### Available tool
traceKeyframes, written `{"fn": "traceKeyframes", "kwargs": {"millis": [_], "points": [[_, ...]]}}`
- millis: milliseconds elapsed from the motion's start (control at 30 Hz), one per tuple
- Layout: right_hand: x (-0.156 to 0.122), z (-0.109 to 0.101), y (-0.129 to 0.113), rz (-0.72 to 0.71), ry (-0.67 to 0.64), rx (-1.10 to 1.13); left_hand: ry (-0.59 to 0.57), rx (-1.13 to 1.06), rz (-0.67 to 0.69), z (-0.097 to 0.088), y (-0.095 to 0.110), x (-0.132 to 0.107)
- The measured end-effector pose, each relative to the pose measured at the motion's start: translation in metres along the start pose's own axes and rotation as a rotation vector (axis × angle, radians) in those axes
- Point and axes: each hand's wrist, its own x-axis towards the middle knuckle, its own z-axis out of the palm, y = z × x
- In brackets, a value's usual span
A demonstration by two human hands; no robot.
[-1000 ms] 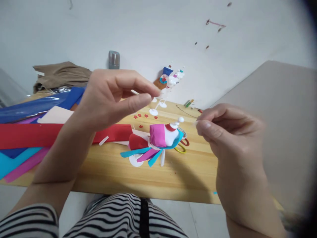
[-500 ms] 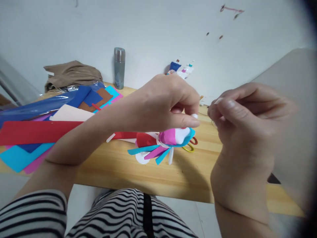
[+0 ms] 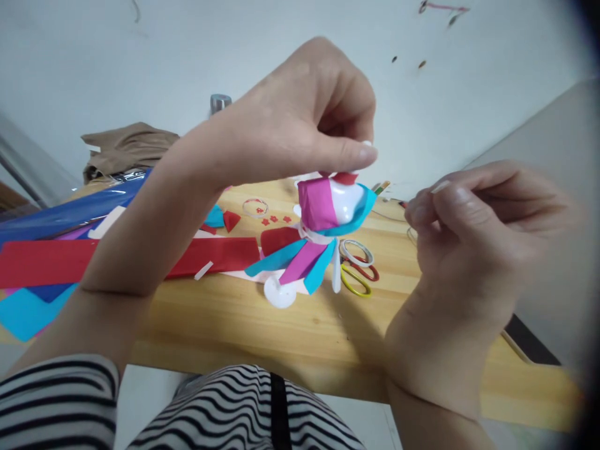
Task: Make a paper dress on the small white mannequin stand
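Observation:
My left hand (image 3: 323,119) is closed at the top of a white ball-shaped craft (image 3: 347,203), holding it from above. Pink and turquoise strips wrap the ball, with a red piece under my fingers. A white band gathers the strips below the ball, and their turquoise, pink and white ends fan out underneath. My right hand (image 3: 473,219) is off to the right, thumb and fingers pinched together; what lies between them, if anything, cannot be made out. A roll of white tape (image 3: 357,252) and yellow-and-red-handled scissors (image 3: 357,281) lie behind the craft on the wooden table (image 3: 225,319).
Red strips (image 3: 213,255), turquoise sheets (image 3: 35,312) and a blue plastic-wrapped bundle (image 3: 70,203) cover the left side. Small red flower shapes (image 3: 274,219) and a white disc (image 3: 280,292) lie mid-table. A brown cloth bag (image 3: 126,147) and a flask (image 3: 220,102) stand behind.
My left hand has risen in view with the craft, uncovering the tape, scissors and red flower shapes. My right hand has shifted slightly right, still pinched. The view has tilted a little.

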Motion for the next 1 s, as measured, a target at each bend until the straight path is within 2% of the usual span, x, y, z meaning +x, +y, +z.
{"fn": "traceKeyframes", "kwargs": {"millis": [133,267,367,500,567,667,767,900,1000], "points": [[-0.005,-0.005,0.01,0.091,0.017,-0.098,0.015,-0.103,-0.036,0.005,-0.023,0.016],[-0.004,-0.008,0.022,0.119,-0.008,-0.05,0.024,-0.1,-0.091,0.015,-0.043,0.03],[0.0,-0.008,0.031,0.158,-0.03,-0.022,-0.013,-0.09,-0.156,0.023,-0.057,0.037],[0.002,-0.005,0.039,0.174,-0.018,-0.023,-0.029,-0.097,-0.146,0.029,-0.071,0.039],[0.001,0.0,0.041,0.173,-0.056,-0.001,0.002,-0.113,-0.104,0.031,-0.075,0.038],[0.001,0.009,0.041,0.249,-0.139,0.015,0.006,-0.134,0.018,0.032,-0.079,0.034],[0.004,0.017,0.039,0.267,-0.203,0.018,0.07,-0.155,0.092,0.035,-0.08,0.029],[0.007,0.02,0.037,0.223,-0.254,0.052,0.188,-0.153,0.083,0.045,-0.076,0.021],[0.007,0.019,0.037,0.186,-0.276,0.043,0.22,-0.138,0.055,0.053,-0.074,0.017]]}}
